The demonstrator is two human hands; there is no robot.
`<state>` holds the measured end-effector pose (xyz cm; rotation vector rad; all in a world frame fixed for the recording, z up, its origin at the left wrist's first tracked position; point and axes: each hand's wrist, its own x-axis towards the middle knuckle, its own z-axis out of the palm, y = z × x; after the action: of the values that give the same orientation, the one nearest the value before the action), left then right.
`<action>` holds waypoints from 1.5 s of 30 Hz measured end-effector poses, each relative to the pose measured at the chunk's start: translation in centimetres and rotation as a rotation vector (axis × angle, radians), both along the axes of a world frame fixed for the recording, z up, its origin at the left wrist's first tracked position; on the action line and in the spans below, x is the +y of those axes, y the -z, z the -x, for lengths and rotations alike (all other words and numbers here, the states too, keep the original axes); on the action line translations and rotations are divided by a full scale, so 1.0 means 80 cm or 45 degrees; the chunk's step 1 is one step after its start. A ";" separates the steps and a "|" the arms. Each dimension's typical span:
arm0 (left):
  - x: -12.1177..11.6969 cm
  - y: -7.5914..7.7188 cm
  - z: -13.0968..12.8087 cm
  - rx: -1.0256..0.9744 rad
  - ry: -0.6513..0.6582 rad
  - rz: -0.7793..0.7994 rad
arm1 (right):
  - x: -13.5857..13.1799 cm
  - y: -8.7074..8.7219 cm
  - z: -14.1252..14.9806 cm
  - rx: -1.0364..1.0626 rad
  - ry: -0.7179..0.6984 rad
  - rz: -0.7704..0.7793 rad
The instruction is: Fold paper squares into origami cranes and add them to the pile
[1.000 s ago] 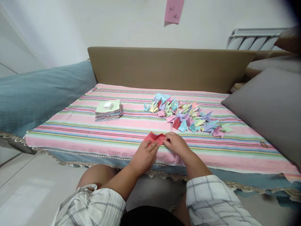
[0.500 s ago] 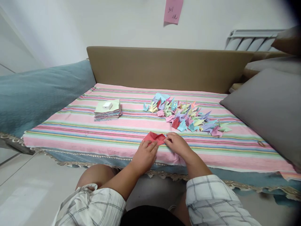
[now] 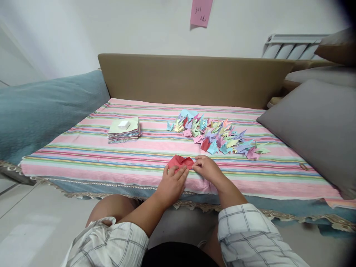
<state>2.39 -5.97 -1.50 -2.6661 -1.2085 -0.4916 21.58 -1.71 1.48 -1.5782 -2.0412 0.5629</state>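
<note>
A partly folded sheet of red origami paper [image 3: 178, 161] lies near the front edge of the striped cloth. My left hand [image 3: 172, 182] rests on its near side with fingers spread out and pressing it down. At the paper's right corner, my right hand [image 3: 207, 168] pinches the edge between thumb and fingers. Beyond my hands lies a heap of folded paper cranes [image 3: 215, 135] in several colours. The near part of the red paper is hidden under my left fingers.
A stack of square paper [image 3: 125, 136] stands at the left, with a small white box [image 3: 124, 125] on top. The striped cloth [image 3: 83, 148] covers a couch seat. A grey pillow [image 3: 311, 126] lies at the right, and the brown backrest [image 3: 194, 79] rises behind.
The view has shifted slightly to the right. My left fingers have spread a little over the red paper, while my right hand keeps its pinch at the corner.
</note>
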 end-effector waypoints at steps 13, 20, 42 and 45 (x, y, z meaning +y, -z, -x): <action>0.002 0.005 -0.004 0.014 -0.019 -0.038 | -0.001 -0.004 -0.015 -0.011 -0.009 -0.003; 0.001 0.006 -0.003 0.003 -0.013 -0.043 | -0.002 0.007 -0.030 0.038 0.044 0.108; -0.002 0.002 -0.002 0.096 -0.050 -0.086 | -0.004 0.015 0.000 -0.018 0.216 0.003; -0.002 0.003 -0.003 0.093 -0.053 -0.088 | -0.003 0.016 0.001 -0.030 0.227 -0.008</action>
<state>2.59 -6.12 -1.74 -2.5725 -1.2016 -0.4180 21.49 -1.98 0.22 -1.7487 -1.8921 0.4727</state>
